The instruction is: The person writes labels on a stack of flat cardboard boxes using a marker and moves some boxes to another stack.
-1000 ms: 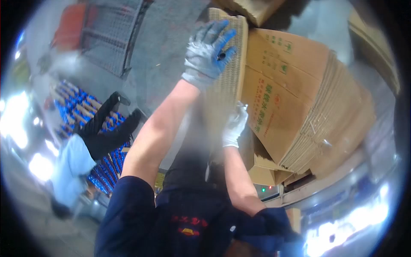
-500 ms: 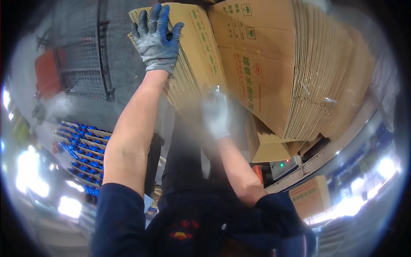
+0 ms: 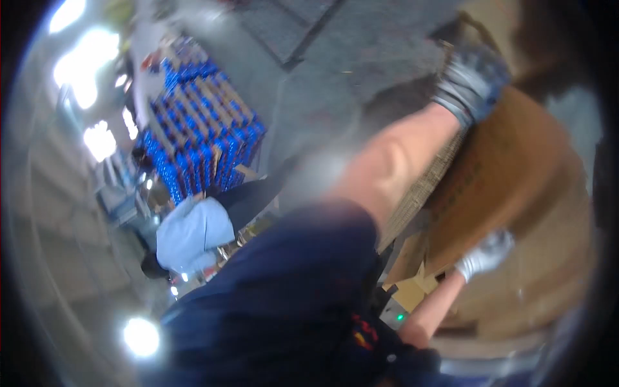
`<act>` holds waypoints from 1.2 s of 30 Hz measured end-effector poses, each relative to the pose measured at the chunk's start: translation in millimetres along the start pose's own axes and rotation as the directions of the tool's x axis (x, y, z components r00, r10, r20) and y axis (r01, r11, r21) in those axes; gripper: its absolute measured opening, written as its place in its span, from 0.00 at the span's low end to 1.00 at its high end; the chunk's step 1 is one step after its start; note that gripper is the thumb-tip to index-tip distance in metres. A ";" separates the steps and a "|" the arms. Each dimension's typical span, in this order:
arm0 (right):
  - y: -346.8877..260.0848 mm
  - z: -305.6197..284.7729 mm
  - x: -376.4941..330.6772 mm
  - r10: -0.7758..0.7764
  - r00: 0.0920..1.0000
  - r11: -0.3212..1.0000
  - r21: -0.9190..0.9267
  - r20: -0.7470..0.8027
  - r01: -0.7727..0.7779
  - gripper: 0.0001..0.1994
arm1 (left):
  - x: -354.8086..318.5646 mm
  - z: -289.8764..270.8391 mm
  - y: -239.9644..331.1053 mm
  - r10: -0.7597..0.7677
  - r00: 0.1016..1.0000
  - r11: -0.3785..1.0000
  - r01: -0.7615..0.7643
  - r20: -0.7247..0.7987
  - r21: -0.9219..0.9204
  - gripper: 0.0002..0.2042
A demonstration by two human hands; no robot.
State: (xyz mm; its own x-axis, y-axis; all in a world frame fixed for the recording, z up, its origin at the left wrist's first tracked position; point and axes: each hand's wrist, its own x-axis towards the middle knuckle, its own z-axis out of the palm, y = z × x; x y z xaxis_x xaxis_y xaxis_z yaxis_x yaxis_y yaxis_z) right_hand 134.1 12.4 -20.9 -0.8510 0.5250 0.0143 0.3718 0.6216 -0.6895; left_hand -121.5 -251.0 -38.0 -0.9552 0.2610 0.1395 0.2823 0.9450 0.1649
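My left hand [image 3: 474, 84], in a grey glove with dark blue fingers, is at the far left edge of a flattened cardboard box [image 3: 506, 155]. Motion smears its fingers, so their grip is unclear. Closed at the box's near right edge is my right hand [image 3: 488, 253], in a pale glove and also somewhat blurred. The box lies tilted between both hands, its brown face turned up. Layered edges of a cardboard stack [image 3: 419, 190] show below my left forearm. More flat cardboard [image 3: 541, 277] spreads to the right, blurred.
At left stands a tall stack of blue items with brown dividers [image 3: 206, 122]. Nearer, a person in a light blue top [image 3: 196, 235] bends over at my left. Open cardboard flaps [image 3: 412, 290] and a small green light [image 3: 400, 317] are beside my right forearm.
The view has swung left, bringing the blue stack closer and a person into sight. My right hand has gone from between the cardboard stacks to the box's near right edge.
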 end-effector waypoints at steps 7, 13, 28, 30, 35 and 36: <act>-115.8 61.6 -39.3 -0.131 0.974 0.952 0.296 0.186 0.071 0.16 | -22.5 2.7 4.9 -0.048 0.982 0.999 0.042 0.184 0.034 0.24; -171.8 117.2 -111.5 -0.104 0.901 0.947 0.319 0.422 -0.040 0.13 | -19.0 5.1 13.2 -0.061 0.994 0.987 0.073 0.087 -0.140 0.24; -161.3 121.5 -111.9 -0.194 0.862 0.975 0.189 0.468 0.117 0.12 | -22.5 -9.7 2.2 -0.059 0.996 0.992 0.067 0.071 -0.106 0.25; -159.3 121.4 -109.2 -0.204 0.862 0.974 0.184 0.465 0.131 0.12 | -20.1 -9.3 3.6 -0.064 0.995 0.990 0.072 0.073 -0.124 0.26; -155.1 123.0 -112.5 -0.199 0.864 0.976 0.174 0.463 0.132 0.11 | -27.9 -4.6 5.4 -0.055 0.994 0.994 0.064 0.096 -0.086 0.24; -151.8 117.2 -111.9 -0.201 0.862 0.977 0.163 0.464 0.140 0.11 | -30.7 -6.7 7.7 -0.064 0.988 0.995 0.074 0.141 -0.064 0.24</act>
State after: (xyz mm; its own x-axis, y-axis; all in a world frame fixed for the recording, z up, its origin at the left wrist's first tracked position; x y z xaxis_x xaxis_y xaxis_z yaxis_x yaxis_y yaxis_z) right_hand 129.4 -208.9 -2.7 -0.9811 0.0574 -0.1850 0.1832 0.5859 -0.7894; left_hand -89.4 -253.0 -34.5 -0.9744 0.2247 -0.0100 0.2160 0.9472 0.2369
